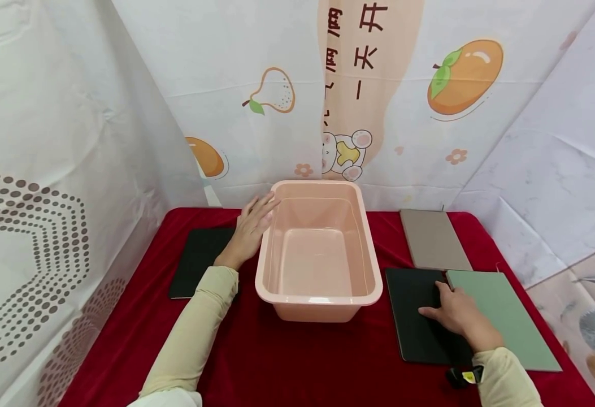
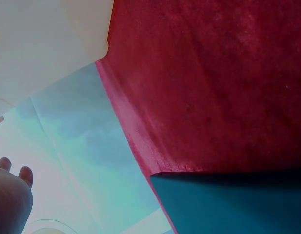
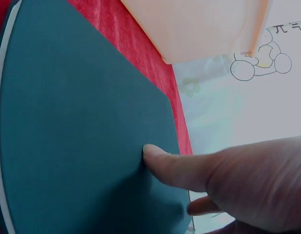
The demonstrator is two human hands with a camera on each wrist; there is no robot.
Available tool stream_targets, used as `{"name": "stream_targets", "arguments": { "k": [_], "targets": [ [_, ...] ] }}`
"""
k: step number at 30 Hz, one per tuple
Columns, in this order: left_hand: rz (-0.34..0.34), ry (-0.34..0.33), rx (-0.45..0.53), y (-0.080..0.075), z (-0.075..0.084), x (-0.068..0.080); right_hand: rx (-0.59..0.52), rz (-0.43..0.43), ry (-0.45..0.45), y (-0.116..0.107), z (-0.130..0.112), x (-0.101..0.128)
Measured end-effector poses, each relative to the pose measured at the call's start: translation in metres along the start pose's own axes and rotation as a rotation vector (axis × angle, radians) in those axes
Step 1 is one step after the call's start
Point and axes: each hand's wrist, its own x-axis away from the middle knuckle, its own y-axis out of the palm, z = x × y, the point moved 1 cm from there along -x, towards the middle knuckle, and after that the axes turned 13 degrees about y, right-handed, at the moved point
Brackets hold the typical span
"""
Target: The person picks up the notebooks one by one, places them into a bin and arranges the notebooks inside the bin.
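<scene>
A pink plastic basin [image 1: 317,299] stands in the middle of the red cloth. My left hand [image 1: 252,226] rests at its left rim, fingers stretched toward the far side; only part of this hand [image 2: 11,200] shows in the left wrist view. On the right, my right hand [image 1: 457,311] touches a black notebook [image 1: 413,333], thumb and forefinger apart over the cover. The right wrist view has the thumb [image 3: 174,168] on that cover, looking dark teal there, and another fingertip near its edge. The remaining fingers are mostly hidden.
A green notebook [image 1: 516,316] lies beside the black one at the right, and a brown-grey notebook [image 1: 434,240] lies behind them. Another black notebook [image 1: 200,260] is left of the basin, partly behind my left forearm. Printed white curtains [image 1: 216,51] hang around the table.
</scene>
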Motion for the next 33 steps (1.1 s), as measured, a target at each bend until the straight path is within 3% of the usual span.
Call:
{"name": "stream_targets", "arguments": {
  "k": [9,22,33],
  "targets": [
    [-0.003,0.003,0.001,0.0002,0.0017,-0.0002,-0.039,-0.028,0.099,-0.0029,-0.0017,-0.0040],
    [0.009,0.018,-0.019,0.0005,0.0013,-0.0001,0.008,-0.017,0.112,-0.0086,-0.0024,-0.0099],
    [0.008,0.020,-0.035,0.0001,-0.0007,0.0020,-0.067,0.089,0.119,-0.0038,-0.0014,-0.0047]
  ]
}}
